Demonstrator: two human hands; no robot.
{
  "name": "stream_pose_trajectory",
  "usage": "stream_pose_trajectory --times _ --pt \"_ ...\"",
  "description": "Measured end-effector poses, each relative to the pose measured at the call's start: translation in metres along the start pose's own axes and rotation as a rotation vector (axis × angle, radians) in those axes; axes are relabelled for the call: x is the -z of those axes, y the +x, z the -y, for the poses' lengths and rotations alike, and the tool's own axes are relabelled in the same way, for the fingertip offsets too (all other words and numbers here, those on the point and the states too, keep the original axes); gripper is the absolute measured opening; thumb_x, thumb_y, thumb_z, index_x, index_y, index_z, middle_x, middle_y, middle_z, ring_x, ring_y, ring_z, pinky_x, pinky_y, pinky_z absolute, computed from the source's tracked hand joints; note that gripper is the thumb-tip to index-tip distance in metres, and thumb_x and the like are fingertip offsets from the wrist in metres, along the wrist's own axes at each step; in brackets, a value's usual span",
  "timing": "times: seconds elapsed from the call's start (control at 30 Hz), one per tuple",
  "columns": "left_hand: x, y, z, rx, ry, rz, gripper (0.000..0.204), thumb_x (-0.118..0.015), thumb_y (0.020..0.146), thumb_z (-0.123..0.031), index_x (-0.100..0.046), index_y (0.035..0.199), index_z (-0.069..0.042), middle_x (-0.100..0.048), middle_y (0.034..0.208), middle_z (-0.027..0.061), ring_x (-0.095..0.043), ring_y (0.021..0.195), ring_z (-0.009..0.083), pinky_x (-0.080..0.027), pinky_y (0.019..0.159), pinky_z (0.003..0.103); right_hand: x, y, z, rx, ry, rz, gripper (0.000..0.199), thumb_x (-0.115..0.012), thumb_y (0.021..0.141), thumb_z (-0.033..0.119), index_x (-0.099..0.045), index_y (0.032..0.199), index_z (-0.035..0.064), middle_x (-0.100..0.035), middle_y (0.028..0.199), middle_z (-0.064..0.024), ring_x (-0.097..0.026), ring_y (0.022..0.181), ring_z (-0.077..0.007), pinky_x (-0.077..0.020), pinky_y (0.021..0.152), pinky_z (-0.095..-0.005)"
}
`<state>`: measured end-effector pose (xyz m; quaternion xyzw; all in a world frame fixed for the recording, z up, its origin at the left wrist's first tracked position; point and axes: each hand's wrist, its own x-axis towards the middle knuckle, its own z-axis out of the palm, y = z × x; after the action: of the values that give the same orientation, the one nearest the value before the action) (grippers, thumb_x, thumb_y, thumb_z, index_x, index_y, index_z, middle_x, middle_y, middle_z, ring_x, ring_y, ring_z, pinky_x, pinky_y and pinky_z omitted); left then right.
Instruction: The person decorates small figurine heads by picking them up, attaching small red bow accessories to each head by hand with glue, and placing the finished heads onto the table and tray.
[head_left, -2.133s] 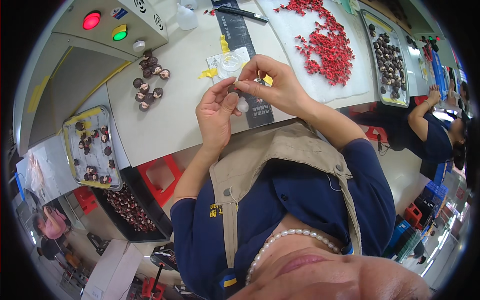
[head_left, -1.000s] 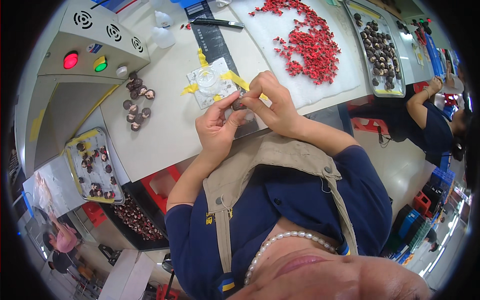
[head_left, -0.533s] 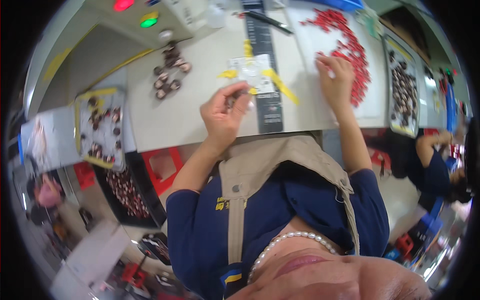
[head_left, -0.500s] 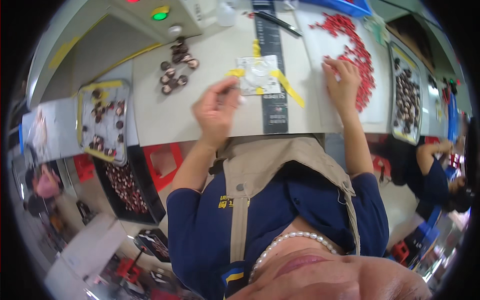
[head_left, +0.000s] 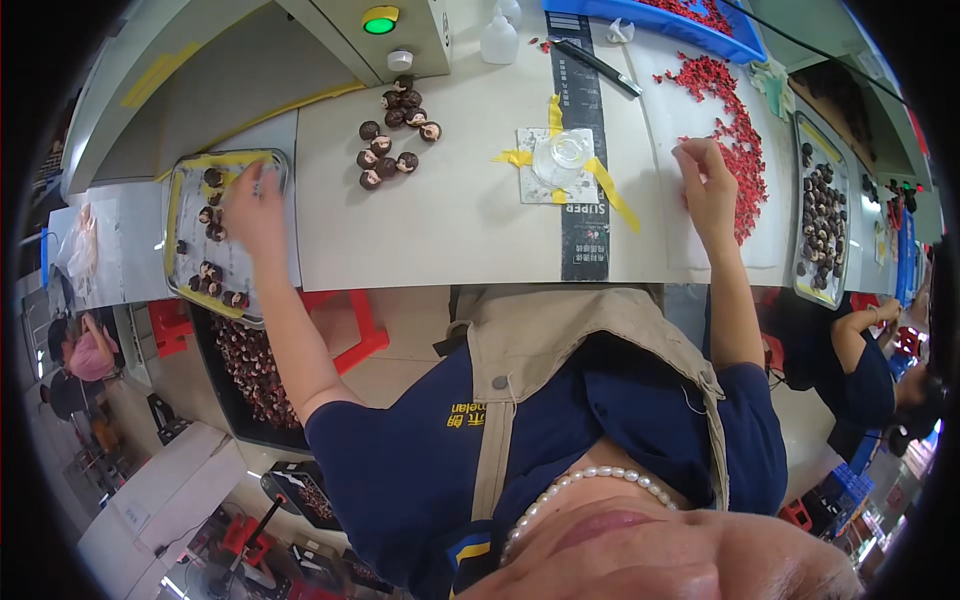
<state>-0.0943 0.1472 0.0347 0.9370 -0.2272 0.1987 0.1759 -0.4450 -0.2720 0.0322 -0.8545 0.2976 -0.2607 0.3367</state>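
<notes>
Now extends left hand (head_left: 254, 213) over metal tray (head_left: 170, 235), apparently changing doll heads (head_left: 214, 232), keeping curled right hand (head_left: 711, 193) by red pieces (head_left: 746, 178). Cannot tell either grip.

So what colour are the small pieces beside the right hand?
The small pieces are mostly red; see the head view.

We are viewing a smooth desk (head_left: 450, 240), a shiny metal tray (head_left: 188, 212), a blue plastic bin (head_left: 655, 26) and a matt cloth apron (head_left: 590, 325).
</notes>
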Motion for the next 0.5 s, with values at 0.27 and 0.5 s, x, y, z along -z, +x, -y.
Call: stream_pose_trajectory --times 0.27,0.5 --pt "-0.041 0.041 -0.095 -0.401 -0.495 0.598 0.022 -0.061 0.077 0.001 -0.064 0.098 -0.005 -0.06 0.099 0.0123 -0.06 0.087 0.0289 -0.047 0.077 0.032 0.001 -0.014 0.018 -0.424 1.016 0.3 0.031 -0.047 0.097 0.023 -0.059 0.109 -0.0031 -0.049 0.079 0.0023 -0.046 0.072 -0.0071 -0.0417 0.072 -0.0205" --pt "-0.013 0.0 -0.138 0.176 -1.336 0.412 0.027 -0.051 0.094 -0.01 -0.054 0.119 -0.004 -0.06 0.115 0.0055 -0.058 0.097 0.0106 -0.047 0.079 0.022 0.001 -0.011 0.021 -0.511 1.421 0.381 0.026 -0.052 0.094 0.018 -0.055 0.111 -0.0012 -0.056 0.093 -0.0047 -0.052 0.09 -0.0145 -0.0447 0.083 -0.0246"
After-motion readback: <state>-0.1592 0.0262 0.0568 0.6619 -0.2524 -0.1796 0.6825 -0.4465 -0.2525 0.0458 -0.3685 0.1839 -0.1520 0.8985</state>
